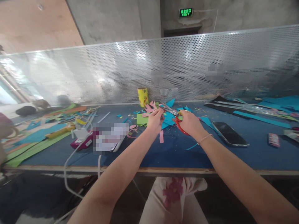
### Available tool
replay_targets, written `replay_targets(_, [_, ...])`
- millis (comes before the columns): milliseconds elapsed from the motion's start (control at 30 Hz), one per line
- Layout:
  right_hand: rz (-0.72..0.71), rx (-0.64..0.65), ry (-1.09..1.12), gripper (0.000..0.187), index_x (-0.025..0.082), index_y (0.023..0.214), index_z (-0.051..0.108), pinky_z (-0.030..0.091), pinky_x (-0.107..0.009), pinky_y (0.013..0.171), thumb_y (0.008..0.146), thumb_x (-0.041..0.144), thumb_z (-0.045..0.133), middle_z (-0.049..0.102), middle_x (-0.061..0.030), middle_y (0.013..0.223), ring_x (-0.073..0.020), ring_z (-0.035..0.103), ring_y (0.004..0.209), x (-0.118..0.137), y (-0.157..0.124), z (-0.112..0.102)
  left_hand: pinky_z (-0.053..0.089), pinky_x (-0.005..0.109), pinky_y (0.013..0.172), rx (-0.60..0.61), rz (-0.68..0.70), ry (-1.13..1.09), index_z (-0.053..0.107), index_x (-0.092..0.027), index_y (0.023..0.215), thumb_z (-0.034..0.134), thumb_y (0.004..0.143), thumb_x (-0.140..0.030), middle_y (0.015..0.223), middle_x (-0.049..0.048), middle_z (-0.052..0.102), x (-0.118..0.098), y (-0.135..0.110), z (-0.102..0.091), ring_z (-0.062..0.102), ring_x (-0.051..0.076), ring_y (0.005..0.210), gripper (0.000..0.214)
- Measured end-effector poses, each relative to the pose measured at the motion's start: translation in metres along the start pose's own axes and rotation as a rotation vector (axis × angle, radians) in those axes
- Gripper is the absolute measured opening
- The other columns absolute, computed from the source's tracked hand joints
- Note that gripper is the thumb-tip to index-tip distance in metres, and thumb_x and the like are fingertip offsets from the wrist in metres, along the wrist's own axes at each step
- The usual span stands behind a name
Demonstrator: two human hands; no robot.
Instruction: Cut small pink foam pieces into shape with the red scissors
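Note:
In the middle of the head view, my right hand [189, 120] is closed round the red handles of a pair of scissors [173, 111]. The metal blades point left, and their tips reach my left hand [155, 119]. That hand's fingers are pinched together; what they hold is too small or hidden to make out. Just behind it lie pink paper pieces [150, 107] and a green paper scrap [141, 119]. Blue paper [167, 122] lies below the scissors, partly covered by my hands. A small pink strip [161, 136] rests on the blue tabletop [168, 155].
A yellow roll [143, 97] stands by the perforated metal screen [112, 74]. To the right lie a black phone [230, 133] and a small pink item [273, 140]. At left are a purple power strip [80, 142], a yellow glue gun [60, 131] and coloured paper sheets [42, 135].

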State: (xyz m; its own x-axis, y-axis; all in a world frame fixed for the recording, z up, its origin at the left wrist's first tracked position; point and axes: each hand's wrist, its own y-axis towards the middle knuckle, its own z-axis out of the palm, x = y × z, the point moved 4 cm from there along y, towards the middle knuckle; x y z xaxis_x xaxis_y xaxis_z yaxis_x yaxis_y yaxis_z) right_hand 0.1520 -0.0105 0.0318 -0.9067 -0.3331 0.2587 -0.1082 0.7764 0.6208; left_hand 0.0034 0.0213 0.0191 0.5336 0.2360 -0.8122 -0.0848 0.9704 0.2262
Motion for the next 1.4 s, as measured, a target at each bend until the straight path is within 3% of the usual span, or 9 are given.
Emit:
replay_targets(400, [0.023, 0.063, -0.044, 0.041, 0.012, 0.104, 0.058, 0.043, -0.032, 0.075, 0.077, 0.042, 0.056, 0.065, -0.0164, 0.098, -0.0284, 0.060, 0.094, 0.003, -0.001, -0.001, 0.031, 0.017, 0.046, -0.036, -0.013, 0.000, 0.062, -0.013, 0.062, 0.066, 0.063, -0.018, 0.055, -0.0028, 0.051, 0.003, 0.003, -0.002, 0.039, 0.002, 0.047, 0.007])
replay_targets(1033, [0.058, 0.086, -0.098, 0.038, 0.013, 0.103, 0.060, 0.040, -0.028, 0.061, 0.079, 0.042, 0.053, 0.066, -0.0149, 0.088, -0.0266, 0.062, 0.084, 0.008, -0.004, -0.007, 0.033, 0.017, 0.047, -0.078, -0.025, 0.023, 0.061, -0.013, 0.061, 0.063, 0.066, -0.016, 0.061, -0.0012, 0.056, 0.005, 0.003, -0.005, 0.040, 0.002, 0.048, 0.006])
replay_targets(1267, [0.086, 0.082, -0.109, 0.034, 0.016, 0.095, 0.061, 0.036, -0.028, 0.057, 0.077, 0.044, 0.055, 0.066, -0.0138, 0.079, -0.0258, 0.061, 0.074, 0.005, -0.005, -0.008, 0.030, 0.017, 0.044, -0.060, -0.025, 0.024, 0.061, -0.012, 0.061, 0.063, 0.067, -0.017, 0.058, -0.0012, 0.055, 0.007, 0.006, -0.006, 0.038, 0.002, 0.045, 0.008])
replay_targets(1400, [0.126, 0.031, 0.042, 0.032, 0.018, 0.085, 0.058, 0.035, -0.027, 0.056, 0.073, 0.048, 0.057, 0.064, -0.0095, 0.075, -0.0227, 0.059, 0.070, -0.004, 0.000, 0.000, 0.031, 0.017, 0.044, -0.051, -0.056, 0.013, 0.058, -0.013, 0.062, 0.065, 0.064, -0.018, 0.061, -0.0008, 0.057, 0.006, 0.006, -0.004, 0.039, 0.002, 0.045, 0.008])
